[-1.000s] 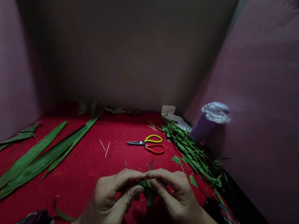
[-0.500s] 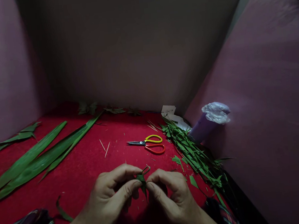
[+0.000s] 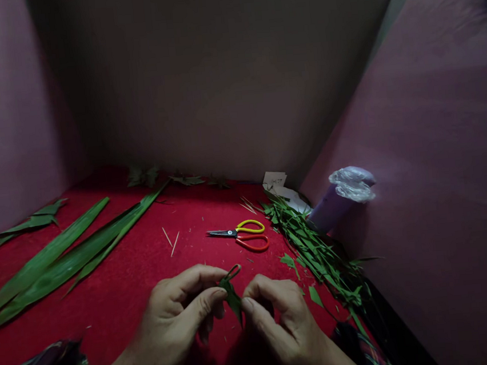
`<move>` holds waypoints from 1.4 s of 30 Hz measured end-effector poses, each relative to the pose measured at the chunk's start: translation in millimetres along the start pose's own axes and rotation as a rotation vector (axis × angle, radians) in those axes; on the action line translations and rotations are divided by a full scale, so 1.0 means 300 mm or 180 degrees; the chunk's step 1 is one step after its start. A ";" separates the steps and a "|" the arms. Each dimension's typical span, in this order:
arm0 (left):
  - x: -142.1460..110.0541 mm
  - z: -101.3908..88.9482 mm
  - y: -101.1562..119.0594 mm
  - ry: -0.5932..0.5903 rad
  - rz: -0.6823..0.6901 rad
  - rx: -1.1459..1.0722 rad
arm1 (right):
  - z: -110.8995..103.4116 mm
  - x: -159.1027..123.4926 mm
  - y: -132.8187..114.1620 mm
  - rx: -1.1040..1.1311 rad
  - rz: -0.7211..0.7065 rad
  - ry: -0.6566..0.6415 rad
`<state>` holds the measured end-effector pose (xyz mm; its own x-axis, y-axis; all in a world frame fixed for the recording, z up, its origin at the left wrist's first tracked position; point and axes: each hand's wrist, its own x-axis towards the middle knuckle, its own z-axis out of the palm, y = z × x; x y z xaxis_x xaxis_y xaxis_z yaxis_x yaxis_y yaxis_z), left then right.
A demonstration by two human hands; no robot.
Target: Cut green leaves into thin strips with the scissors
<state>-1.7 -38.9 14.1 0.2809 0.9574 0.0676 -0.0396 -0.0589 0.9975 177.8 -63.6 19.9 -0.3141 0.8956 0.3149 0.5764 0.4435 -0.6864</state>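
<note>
Between my hands is a small folded piece of green leaf point(image 3: 232, 299), with a thin loop point(image 3: 234, 271) rising from its top. My left hand point(image 3: 176, 312) pinches the piece's upper left side between thumb and forefinger. At its lower right edge, my right hand point(image 3: 282, 311) has thumb and forefinger pressed together, and its other fingers are curled under. Just beyond the hands, scissors point(image 3: 237, 234) with one yellow and one red handle lie on the red cloth point(image 3: 139, 261), blades pointing left.
Long green leaves point(image 3: 70, 265) lie at left. Thin sticks point(image 3: 172, 242) rest left of the scissors. A heap of leaf cuttings point(image 3: 314, 250) runs along the right edge, beside a purple plastic-wrapped roll point(image 3: 335, 202). Folded leaf pieces point(image 3: 142, 175) lie along the back wall.
The leaf piece has tilted, its loop shifting slightly left and up and its tip to the right. My left hand moved slightly left. A dark leaf strip near my left sleeve no longer shows.
</note>
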 end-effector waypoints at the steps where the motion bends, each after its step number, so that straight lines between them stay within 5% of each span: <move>1: -0.001 0.001 0.001 -0.0007 0.0008 -0.0014 | -0.001 0.000 -0.001 0.0007 0.0023 0.0010; 8: 0.001 0.002 -0.006 -0.0114 -0.0012 0.0052 | 0.006 0.007 -0.004 0.0287 0.0096 -0.0106; 16: 0.002 -0.002 -0.011 0.0247 0.0228 0.0212 | 0.000 0.003 0.005 0.0053 -0.0085 0.0080; 24: 0.007 -0.004 -0.007 0.0022 0.0350 0.0606 | 0.006 0.011 -0.008 0.0319 -0.0027 0.0200; 30: -0.002 -0.006 0.000 -0.0433 0.1138 0.1052 | 0.015 0.017 0.001 0.0434 -0.0628 0.0426; 37: -0.009 -0.020 0.018 -0.0236 0.2544 0.1985 | 0.014 0.001 0.025 -0.0529 -0.1605 0.0879; 42: -0.022 -0.058 0.023 -0.0399 0.3133 0.2599 | 0.018 -0.014 0.035 -0.0562 -0.1793 0.1003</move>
<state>-20.7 -40.8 20.3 0.5582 0.3816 0.7368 0.3027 -0.9204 0.2473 181.1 -62.9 7.9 -0.3832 0.4809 0.7886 0.5119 0.8212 -0.2520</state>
